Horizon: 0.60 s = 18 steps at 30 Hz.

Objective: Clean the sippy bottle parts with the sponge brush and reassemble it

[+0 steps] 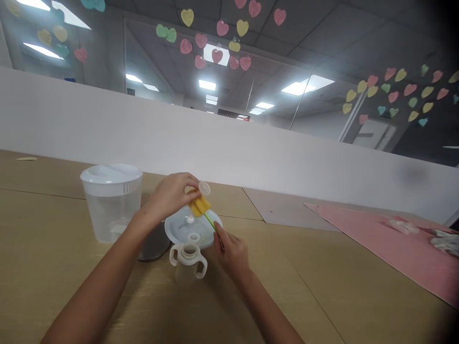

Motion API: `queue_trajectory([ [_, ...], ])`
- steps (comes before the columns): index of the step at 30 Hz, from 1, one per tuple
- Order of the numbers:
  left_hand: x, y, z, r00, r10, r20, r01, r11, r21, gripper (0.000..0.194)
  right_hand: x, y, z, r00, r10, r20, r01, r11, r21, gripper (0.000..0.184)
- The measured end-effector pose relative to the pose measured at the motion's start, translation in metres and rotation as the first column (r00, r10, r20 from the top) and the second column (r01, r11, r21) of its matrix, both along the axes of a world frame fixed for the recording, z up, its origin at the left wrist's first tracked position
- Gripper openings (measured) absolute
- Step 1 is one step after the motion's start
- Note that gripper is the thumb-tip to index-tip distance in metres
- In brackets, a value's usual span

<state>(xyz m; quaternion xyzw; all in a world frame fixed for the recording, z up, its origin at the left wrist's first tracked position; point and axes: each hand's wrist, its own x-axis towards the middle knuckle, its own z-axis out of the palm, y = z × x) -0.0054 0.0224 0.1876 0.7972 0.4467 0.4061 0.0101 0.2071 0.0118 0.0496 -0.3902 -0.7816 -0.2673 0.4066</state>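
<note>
My left hand [177, 191] is closed, holding a small round translucent cap [204, 188] by its edge over the bowl. Against the cap and those fingers presses the yellow sponge head [199, 206] of a bottle brush. Its thin green handle [210, 221] runs down into my right hand [231, 251], whose fingers are wrapped round it. Below both hands lies a pale shallow bowl [172, 232] with a small white-tipped part [190, 219] in it. In front of the bowl stands a clear baby bottle [187, 270] with two side handles, its top open.
A clear plastic bucket [114, 210] with a white lid stands left of the bowl. A dark round disc [155, 243] lies partly behind my left forearm. Pink sheeting [373, 239] covers the table's right side, with crumpled plastic [444, 242] on it. A white partition [215, 148] runs behind.
</note>
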Motion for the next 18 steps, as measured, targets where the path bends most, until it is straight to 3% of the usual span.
queue_trajectory([
  [4,0.002,0.008,-0.005,0.983,0.133,0.128,-0.135,0.991,0.004,0.017,0.001,-0.001,0.001,0.995,0.064,0.071,-0.069,0.996,0.063,0.034],
  [8,-0.002,0.005,-0.002,0.961,0.226,0.156,-0.225,0.974,-0.023,0.018,0.003,0.002,0.001,0.984,0.102,0.146,-0.119,0.987,0.109,0.03],
  [14,-0.027,0.019,-0.005,0.943,0.312,-0.114,-0.329,0.921,-0.208,0.012,0.003,0.004,-0.001,0.99,0.07,0.122,-0.086,0.988,0.125,0.02],
  [18,-0.042,0.036,-0.017,0.919,0.281,-0.278,-0.377,0.832,-0.406,0.005,0.004,0.003,-0.002,0.994,0.057,0.096,-0.065,0.995,0.077,0.019],
])
